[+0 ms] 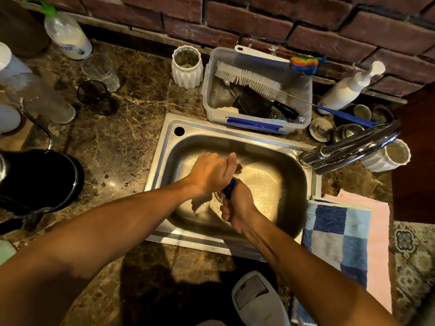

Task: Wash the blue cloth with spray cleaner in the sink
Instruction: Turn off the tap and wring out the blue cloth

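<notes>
The cloth (229, 186) is bunched over the middle of the sink (164, 147), squeezed between my fists. My left hand (210, 172) curls round its upper end, thumb up; my right hand (237, 205) grips the lower end. The tap (353, 147) arches over the sink's right rim; a tub (303, 100) of brushes sits behind the sink.

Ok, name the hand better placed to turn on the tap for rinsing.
Right. The faucet stands at the sink's right rim, nearer the right hand. Both hands grip the blue cloth; the left hand could probably hold it alone.
</notes>
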